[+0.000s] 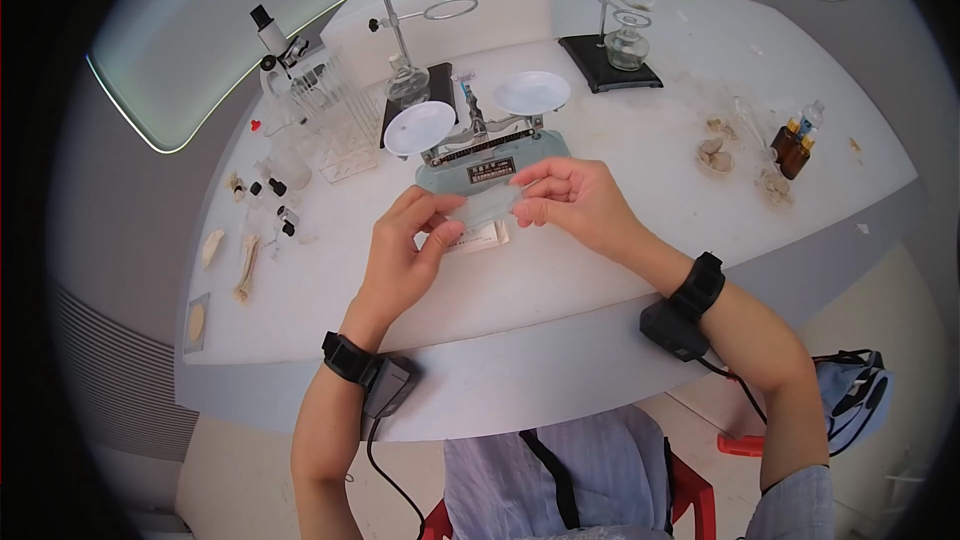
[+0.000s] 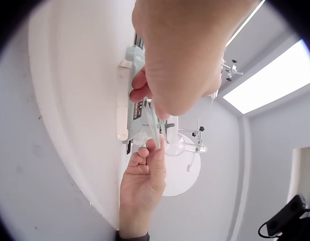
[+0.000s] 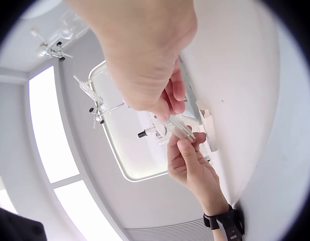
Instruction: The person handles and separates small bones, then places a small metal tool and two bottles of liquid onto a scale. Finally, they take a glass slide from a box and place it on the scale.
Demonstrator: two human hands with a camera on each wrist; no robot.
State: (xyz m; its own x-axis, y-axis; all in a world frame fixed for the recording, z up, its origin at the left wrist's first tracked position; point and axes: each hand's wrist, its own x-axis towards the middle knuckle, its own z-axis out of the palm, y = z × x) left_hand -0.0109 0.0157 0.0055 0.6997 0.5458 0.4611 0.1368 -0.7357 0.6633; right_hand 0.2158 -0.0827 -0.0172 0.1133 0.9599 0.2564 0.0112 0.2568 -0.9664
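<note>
A thin, translucent sheet-like piece spans between my two hands, held just in front of the balance. My left hand pinches its left end between thumb and fingers. At the other end, my right hand grips it the same way. Edge-on in the right wrist view, the translucent piece appears as more than one layer. Right behind the hands stands a pale green two-pan balance with white pans. Below the piece lies a small flat white box, partly hidden by it.
Left on the table are a test tube rack, small bottles, a bone and a microscope. Two stands with black bases and flasks rise at the back. Brown bottles and a dish of stones sit at right.
</note>
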